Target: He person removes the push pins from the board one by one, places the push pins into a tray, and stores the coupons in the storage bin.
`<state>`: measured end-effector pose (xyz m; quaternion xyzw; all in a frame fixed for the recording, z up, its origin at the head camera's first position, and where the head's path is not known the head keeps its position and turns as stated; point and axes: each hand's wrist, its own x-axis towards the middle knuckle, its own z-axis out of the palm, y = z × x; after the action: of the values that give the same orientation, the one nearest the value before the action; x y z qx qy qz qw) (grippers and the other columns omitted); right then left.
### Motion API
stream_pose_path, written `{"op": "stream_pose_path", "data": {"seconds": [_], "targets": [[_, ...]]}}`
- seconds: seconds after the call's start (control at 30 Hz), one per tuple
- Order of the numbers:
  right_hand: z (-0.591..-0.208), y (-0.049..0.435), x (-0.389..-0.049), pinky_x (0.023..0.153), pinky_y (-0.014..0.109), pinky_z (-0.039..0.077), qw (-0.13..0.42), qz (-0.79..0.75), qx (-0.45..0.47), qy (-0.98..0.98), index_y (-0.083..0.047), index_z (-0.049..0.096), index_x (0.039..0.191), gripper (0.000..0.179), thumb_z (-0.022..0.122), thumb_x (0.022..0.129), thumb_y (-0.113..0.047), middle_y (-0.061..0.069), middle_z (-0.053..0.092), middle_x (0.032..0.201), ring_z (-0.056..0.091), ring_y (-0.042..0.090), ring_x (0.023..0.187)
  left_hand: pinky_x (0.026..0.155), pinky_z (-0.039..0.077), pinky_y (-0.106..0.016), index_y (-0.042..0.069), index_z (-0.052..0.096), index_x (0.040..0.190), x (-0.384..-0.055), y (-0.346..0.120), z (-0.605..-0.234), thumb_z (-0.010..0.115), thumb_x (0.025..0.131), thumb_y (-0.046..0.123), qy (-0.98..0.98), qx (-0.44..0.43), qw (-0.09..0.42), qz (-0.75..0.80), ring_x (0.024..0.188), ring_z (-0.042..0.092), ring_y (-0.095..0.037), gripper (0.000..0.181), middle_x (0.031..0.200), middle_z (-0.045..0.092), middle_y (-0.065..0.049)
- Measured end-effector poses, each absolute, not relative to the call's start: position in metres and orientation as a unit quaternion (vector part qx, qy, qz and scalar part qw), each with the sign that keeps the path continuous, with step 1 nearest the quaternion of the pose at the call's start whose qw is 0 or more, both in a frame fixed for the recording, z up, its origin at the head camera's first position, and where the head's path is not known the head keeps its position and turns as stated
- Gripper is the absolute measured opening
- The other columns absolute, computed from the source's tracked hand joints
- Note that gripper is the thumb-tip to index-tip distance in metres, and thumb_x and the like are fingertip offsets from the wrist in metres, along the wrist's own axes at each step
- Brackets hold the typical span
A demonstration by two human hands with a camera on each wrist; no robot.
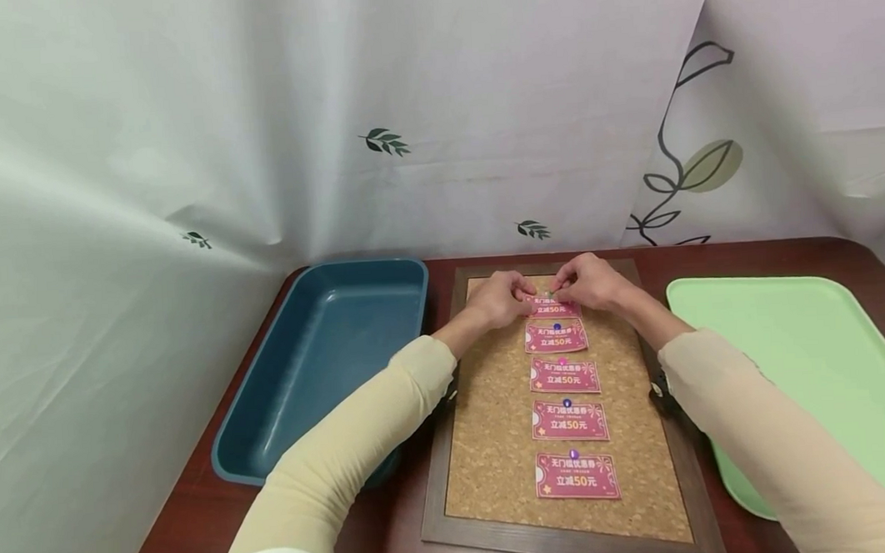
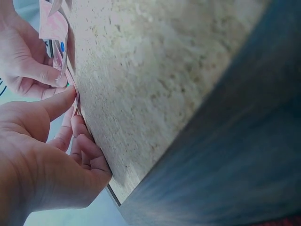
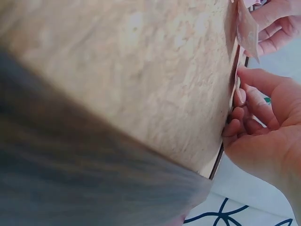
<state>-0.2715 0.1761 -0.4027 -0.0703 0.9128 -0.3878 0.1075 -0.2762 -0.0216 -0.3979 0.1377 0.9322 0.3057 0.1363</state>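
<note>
A pink paper coupon (image 1: 548, 308) lies highest in a column on the framed cork board (image 1: 489, 441). My left hand (image 1: 500, 298) pinches its upper left edge between thumb and fingers. At its upper right, my right hand (image 1: 589, 284) pinches the paper edge, fingertips close to the left ones. A small green spot (image 3: 267, 100) shows among the right fingers, partly hidden. Both hands' other fingers curl against the board's surface in the wrist views. Below is another coupon (image 1: 556, 338) with a blue push pin (image 1: 557, 326) at its top edge.
Further down the board, more coupons (image 1: 576, 476) hang from pink, blue and purple push pins (image 1: 574, 454). A deep blue tray (image 1: 230, 455) stands left of the board. To the right lies a light green tray (image 1: 790, 325). Patterned white sheeting (image 1: 453, 184) hangs behind the dark red table (image 1: 177, 516).
</note>
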Motion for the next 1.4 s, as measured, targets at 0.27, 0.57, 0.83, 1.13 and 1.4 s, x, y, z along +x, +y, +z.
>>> {"op": "stream_pose_path", "data": {"seconds": [0.27, 0.57, 0.83, 1.13, 1.4], "targets": [[-0.3995, 0.1747, -0.2725, 0.081, 0.037, 0.044, 0.132, -0.390, -0.071, 0.909, 0.004, 0.073, 0.106, 0.011, 0.070, 0.101, -0.005, 0.015, 0.062, 0.101, 0.054, 0.027, 0.094, 0.066, 0.038, -0.023, 0.016, 0.072, 0.114, -0.2740, -0.0215, -0.3956, 0.079, 0.099, 0.019, 0.934, 0.136, 0.131, 0.305, 0.078, 0.053, -0.011, 0.017, 0.092, 0.061, 0.002], [-0.3993, 0.1764, -0.2723, 0.082, 0.039, 0.042, 0.134, -0.394, -0.091, 0.905, 0.003, 0.073, 0.110, 0.013, 0.071, 0.101, -0.006, 0.012, 0.059, 0.096, 0.051, 0.027, 0.095, 0.068, 0.037, -0.024, 0.016, 0.072, 0.117, -0.2748, -0.0215, -0.3960, 0.077, 0.100, 0.022, 0.938, 0.142, 0.128, 0.290, 0.079, 0.053, -0.011, 0.018, 0.093, 0.062, 0.003], [-0.4021, 0.1752, -0.2732, 0.081, 0.038, 0.042, 0.122, -0.379, -0.093, 0.913, 0.003, 0.075, 0.107, 0.010, 0.070, 0.101, -0.003, 0.013, 0.062, 0.096, 0.053, 0.026, 0.092, 0.068, 0.037, -0.024, 0.016, 0.072, 0.117, -0.2736, -0.0209, -0.3980, 0.077, 0.100, 0.022, 0.937, 0.139, 0.128, 0.293, 0.079, 0.053, -0.012, 0.018, 0.094, 0.062, 0.003], [-0.4009, 0.1742, -0.2734, 0.079, 0.037, 0.043, 0.132, -0.378, -0.091, 0.912, 0.004, 0.073, 0.107, 0.009, 0.067, 0.103, -0.002, 0.014, 0.061, 0.096, 0.054, 0.026, 0.092, 0.067, 0.038, -0.024, 0.015, 0.072, 0.115, -0.2738, -0.0206, -0.3971, 0.078, 0.100, 0.020, 0.934, 0.139, 0.134, 0.300, 0.079, 0.053, -0.012, 0.017, 0.094, 0.063, 0.002], [-0.3975, 0.1753, -0.2739, 0.080, 0.036, 0.045, 0.158, -0.382, -0.087, 0.906, 0.004, 0.069, 0.107, 0.008, 0.067, 0.103, -0.003, 0.014, 0.060, 0.098, 0.053, 0.025, 0.092, 0.067, 0.038, -0.024, 0.016, 0.071, 0.116, -0.2722, -0.0211, -0.3960, 0.077, 0.100, 0.021, 0.936, 0.137, 0.130, 0.298, 0.079, 0.053, -0.012, 0.018, 0.094, 0.062, 0.001]]}}
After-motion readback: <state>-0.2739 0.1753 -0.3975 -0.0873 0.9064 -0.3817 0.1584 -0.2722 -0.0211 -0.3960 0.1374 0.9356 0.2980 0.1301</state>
